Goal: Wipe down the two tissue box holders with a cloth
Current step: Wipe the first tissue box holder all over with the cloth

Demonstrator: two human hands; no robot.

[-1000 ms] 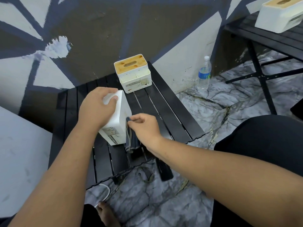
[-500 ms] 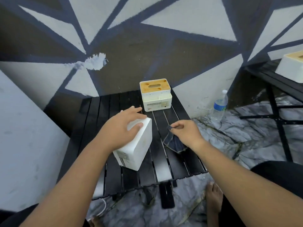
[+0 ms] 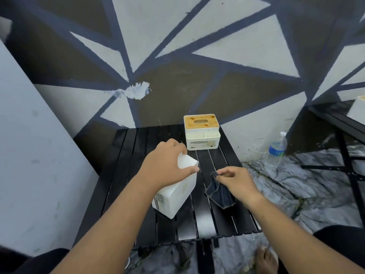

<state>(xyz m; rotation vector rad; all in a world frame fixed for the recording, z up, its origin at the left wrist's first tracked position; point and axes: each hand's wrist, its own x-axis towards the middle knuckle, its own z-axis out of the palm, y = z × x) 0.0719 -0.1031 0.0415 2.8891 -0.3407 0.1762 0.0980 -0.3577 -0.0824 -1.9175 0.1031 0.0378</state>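
A white tissue box holder (image 3: 177, 192) stands tipped on its end on the black slatted table (image 3: 221, 218). My left hand (image 3: 166, 169) grips its upper end. To its right, my right hand (image 3: 235, 178) pinches a dark blue cloth (image 3: 219, 192) by one corner; the rest of the cloth lies on the slats, apart from the box. A second white tissue box holder (image 3: 201, 133) with a wooden lid stands upright at the back of the table, untouched.
A painted wall rises right behind the table. A plastic water bottle (image 3: 276, 149) stands on the marble floor at the right. Another black table (image 3: 339, 123) with a white box (image 3: 357, 109) is at the far right. My bare foot (image 3: 266, 260) is below the table's front edge.
My right hand with the cloth has moved away from the side of the held box, to the right onto the table. The view has tilted upward; my left hand keeps its grip.
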